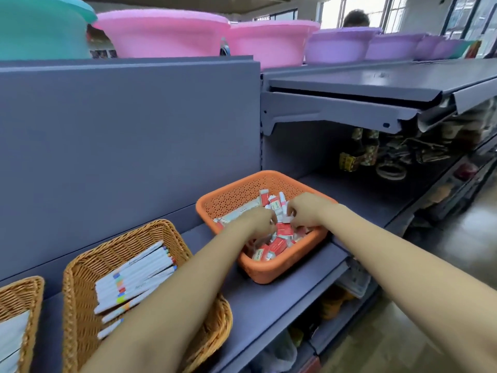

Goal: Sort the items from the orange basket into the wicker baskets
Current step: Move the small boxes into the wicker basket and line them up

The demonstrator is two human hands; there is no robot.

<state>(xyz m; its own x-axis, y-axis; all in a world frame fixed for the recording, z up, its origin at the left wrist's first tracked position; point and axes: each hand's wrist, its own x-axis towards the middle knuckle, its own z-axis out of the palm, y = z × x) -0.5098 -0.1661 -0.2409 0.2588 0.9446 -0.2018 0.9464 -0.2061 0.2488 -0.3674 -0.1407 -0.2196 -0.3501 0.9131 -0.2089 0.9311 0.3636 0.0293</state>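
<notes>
On the grey shelf a wicker basket of white pens sits near the front edge, a second wicker basket lies at the left end, and pink basins line the top board; the left forearm crosses over the pen basket's right rim. The orange basket sits toward the shelf's right end, full of small red-and-white packets; both hands are down inside it, the left hand with fingers curled into the packets, the right hand with fingers bent over them, though whether either actually pinches a packet cannot be told.
</notes>
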